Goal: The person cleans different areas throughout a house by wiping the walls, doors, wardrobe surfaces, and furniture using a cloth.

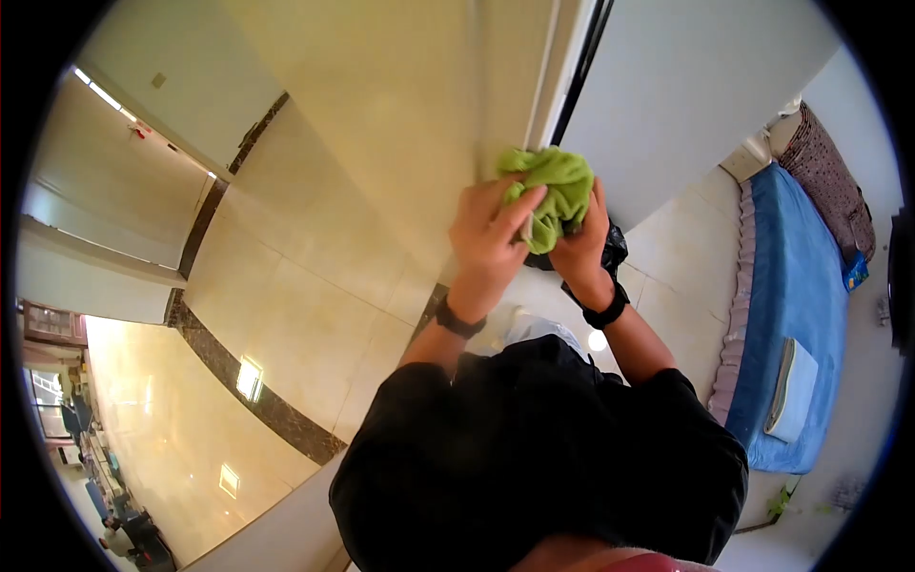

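Note:
A crumpled green cloth (pixel 562 186) is bunched between my two hands, up against the edge of a pale door or door frame (pixel 541 86). My left hand (pixel 484 229) grips the cloth from its left side, thumb and fingers pressed onto it. On the cloth's right side, my right hand (pixel 586 238) is closed around it, its fingers partly hidden by the folds. Dark bands sit on both wrists. Behind my right hand, a black plastic bag (pixel 615 248) partly shows.
To the right stands a bed with a blue cover (pixel 796 296), a folded light towel (pixel 793 391) and a patterned pillow (pixel 827 176). A whitish plastic bag (pixel 543 326) lies low in front of me. Left, the tiled floor (pixel 295 276) has a dark border strip (pixel 250 393).

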A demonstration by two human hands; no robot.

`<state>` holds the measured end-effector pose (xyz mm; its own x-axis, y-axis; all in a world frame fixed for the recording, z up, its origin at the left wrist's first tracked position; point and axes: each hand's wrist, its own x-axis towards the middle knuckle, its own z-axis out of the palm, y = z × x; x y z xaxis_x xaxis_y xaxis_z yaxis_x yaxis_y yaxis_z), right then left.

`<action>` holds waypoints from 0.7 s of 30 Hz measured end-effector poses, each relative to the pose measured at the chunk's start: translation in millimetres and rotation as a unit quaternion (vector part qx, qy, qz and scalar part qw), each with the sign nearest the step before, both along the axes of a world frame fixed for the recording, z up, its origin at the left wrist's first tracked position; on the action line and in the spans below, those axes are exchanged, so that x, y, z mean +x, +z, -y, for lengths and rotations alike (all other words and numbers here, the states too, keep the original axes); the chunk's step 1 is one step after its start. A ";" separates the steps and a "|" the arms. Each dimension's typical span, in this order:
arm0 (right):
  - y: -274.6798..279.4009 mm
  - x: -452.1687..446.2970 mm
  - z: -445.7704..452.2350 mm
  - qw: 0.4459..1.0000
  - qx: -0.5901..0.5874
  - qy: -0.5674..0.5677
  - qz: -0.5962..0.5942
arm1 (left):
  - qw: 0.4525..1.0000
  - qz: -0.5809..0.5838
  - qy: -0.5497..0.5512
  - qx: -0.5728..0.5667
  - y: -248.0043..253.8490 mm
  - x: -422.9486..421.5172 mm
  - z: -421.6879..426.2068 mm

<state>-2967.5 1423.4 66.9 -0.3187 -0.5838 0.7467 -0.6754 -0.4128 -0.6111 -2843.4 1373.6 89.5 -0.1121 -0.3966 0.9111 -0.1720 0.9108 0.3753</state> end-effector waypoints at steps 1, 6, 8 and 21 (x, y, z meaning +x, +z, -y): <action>-6.8 -1.3 0.9 1.000 0.003 0.006 0.011 | 1.000 0.018 -0.002 0.009 -5.2 3.4 -0.7; -40.1 3.0 -13.3 0.994 0.103 0.035 -0.012 | 0.995 0.075 -0.032 0.059 -55.0 19.1 0.5; -47.1 4.5 -18.4 0.991 0.130 0.040 -0.010 | 0.990 0.108 -0.052 0.074 -57.6 30.1 2.4; -104.6 52.2 37.3 0.984 0.004 -0.144 0.102 | 0.960 0.138 -0.242 -0.008 10.8 56.1 73.5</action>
<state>-2915.3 1386.1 -37.7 -0.6144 -0.4520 0.6467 -0.6275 -0.2169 -0.7478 -2787.3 1300.2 100.3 -0.5178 -0.2240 0.8257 0.1816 0.9144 0.3619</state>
